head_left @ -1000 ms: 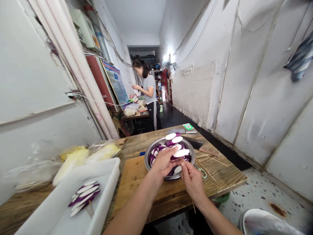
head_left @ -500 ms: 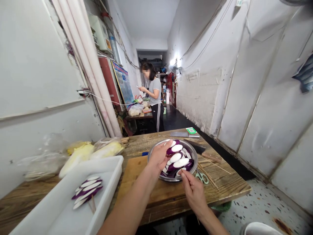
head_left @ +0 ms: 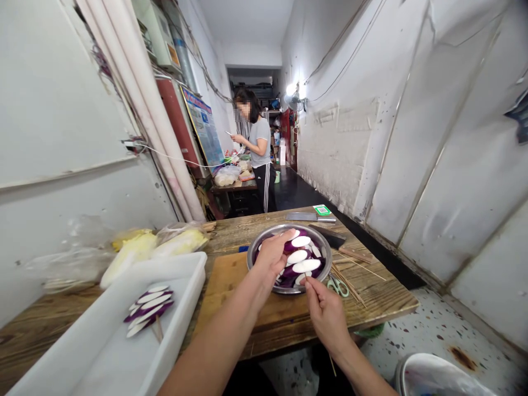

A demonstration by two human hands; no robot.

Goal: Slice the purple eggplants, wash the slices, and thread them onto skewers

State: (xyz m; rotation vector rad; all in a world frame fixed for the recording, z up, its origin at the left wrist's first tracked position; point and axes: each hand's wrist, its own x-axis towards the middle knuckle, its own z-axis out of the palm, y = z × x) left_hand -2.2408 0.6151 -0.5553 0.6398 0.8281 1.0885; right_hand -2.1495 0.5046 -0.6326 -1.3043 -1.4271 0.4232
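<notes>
The right hand [head_left: 328,314] pinches a thin stick [head_left: 306,279] at its low end. White and purple eggplant slices [head_left: 300,257] sit on the stick, over the metal bowl [head_left: 325,254]. The left hand [head_left: 270,257] reaches into the bowl at 9 o'clock of the slices, its fingers curled on them; I cannot tell how tight that grip is.

The slices look light, soft and a bit wet, so they may slip or tear. The stick is stiff but thin; hold it low, under the slices.

At 8 o'clock, a white tray [head_left: 181,286] holds a done skewer [head_left: 147,309]. Scissors [head_left: 339,286] and spare sticks [head_left: 350,283] lie at 3 o'clock on the tabletop [head_left: 383,300]. The stick's tip hides in the slices.
</notes>
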